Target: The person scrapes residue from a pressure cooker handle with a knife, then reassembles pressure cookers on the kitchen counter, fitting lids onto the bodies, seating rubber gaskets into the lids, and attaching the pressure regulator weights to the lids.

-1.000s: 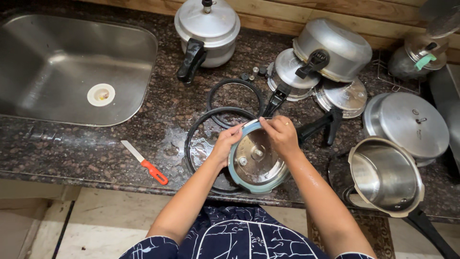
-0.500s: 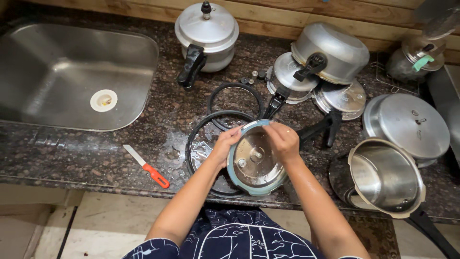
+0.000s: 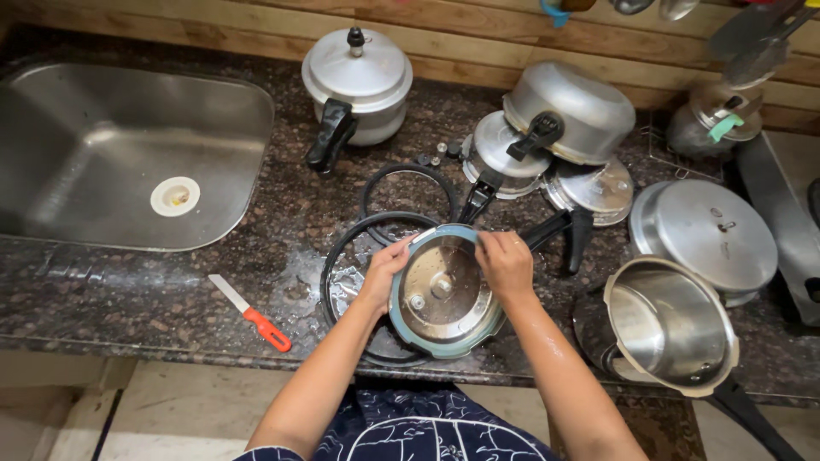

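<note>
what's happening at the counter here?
A person stands at a dark granite counter with both hands on a pressure cooker lid turned underside up. The left hand and right hand press a blue-green gasket around its rim. A black gasket lies under it, with a second black ring behind. An orange-handled knife lies to the left, beside the steel sink. An open cooker pot sits to the right, with more cookers and lids behind.

Lid (image 3: 442, 294): dull brushed metal, rimmed with matt teal rubber gasket (image 3: 401, 329). Surface (image 3: 111, 290): polished speckled dark stone, wet gloss in patches. Sink (image 3: 102, 145): satin steel. Knife (image 3: 250, 313): bright blade, glossy orange plastic handle. Wall (image 3: 478, 43): grained wood.
</note>
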